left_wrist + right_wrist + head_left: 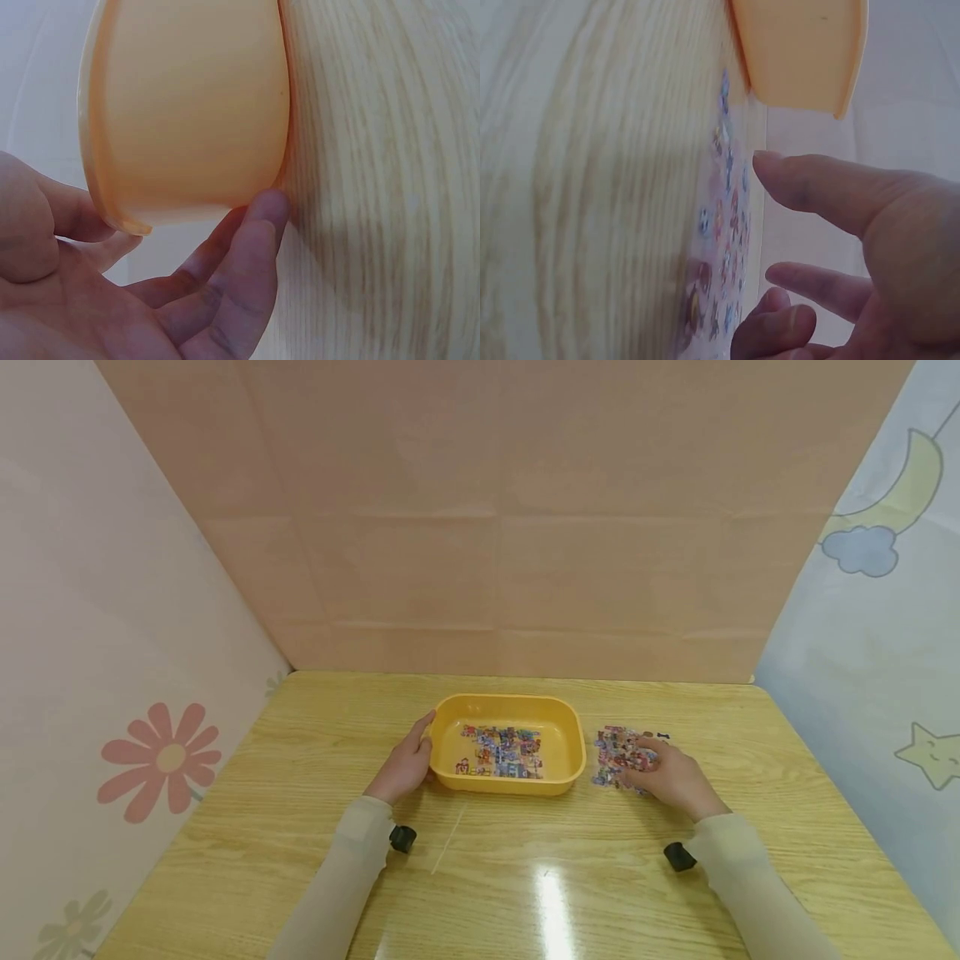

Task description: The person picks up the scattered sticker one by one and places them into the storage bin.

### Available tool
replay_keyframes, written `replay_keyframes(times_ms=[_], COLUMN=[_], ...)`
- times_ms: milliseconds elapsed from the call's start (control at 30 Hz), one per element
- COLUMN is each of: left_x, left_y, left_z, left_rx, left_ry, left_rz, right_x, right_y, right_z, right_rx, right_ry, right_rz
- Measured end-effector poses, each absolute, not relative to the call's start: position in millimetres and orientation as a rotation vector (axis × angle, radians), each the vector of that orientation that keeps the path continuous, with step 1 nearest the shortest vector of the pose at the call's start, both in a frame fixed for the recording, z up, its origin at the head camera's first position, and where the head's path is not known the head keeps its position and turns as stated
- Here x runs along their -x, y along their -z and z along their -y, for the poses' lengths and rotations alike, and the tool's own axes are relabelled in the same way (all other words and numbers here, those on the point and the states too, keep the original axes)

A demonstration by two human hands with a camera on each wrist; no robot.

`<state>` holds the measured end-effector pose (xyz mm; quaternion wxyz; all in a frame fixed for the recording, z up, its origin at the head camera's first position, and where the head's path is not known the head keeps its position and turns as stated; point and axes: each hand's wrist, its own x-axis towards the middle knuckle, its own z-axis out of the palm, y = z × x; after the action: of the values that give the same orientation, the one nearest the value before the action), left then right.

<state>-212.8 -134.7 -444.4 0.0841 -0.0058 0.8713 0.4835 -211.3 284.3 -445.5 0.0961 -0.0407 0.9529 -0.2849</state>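
A yellow plastic tub (507, 785) stands on the wooden table, and a clear sticker sheet with small colourful figures (504, 752) lies on its floor. At the tub's left end, my left hand (408, 764) holds the wall and rim; in the left wrist view, fingertips (268, 206) reach the lower edge close to the tabletop. Right of the tub lies another clear sticker sheet (617, 758), flat on the table. My right hand (675, 777) is over this sheet's right side, thumb and fingers apart with nothing between them in the right wrist view.
The light wooden table (495, 877) meets a brown paper-like backdrop (495, 568) at the back. Pale printed panels stand at both sides, with a pink flower (171, 758) on the left one. A black wrist device (402, 838) sits at the left cuff, another (679, 857) at the right.
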Motion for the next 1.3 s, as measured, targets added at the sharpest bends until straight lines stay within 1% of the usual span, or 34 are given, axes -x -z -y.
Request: replay_keyframes(times_ms=[367,800,1300], left_x=[212.5,212.5,214.0], left_y=[444.7,444.2,443.9], left_z=[135.2,134.8,134.4], left_rx=[0.008,0.028,0.026], left_ry=[-1.437,-1.432,-1.440], left_rz=[-2.605,-2.596,-2.596], right_x=[215.7,217.5,215.5], right_y=[452.7,452.5,448.0], right_z=[-289.8,-291.2,-305.2], right_rx=[0.170,0.183,0.004], right_ry=[0.780,0.679,0.625], right_rz=[-2.810,-2.817,-2.803])
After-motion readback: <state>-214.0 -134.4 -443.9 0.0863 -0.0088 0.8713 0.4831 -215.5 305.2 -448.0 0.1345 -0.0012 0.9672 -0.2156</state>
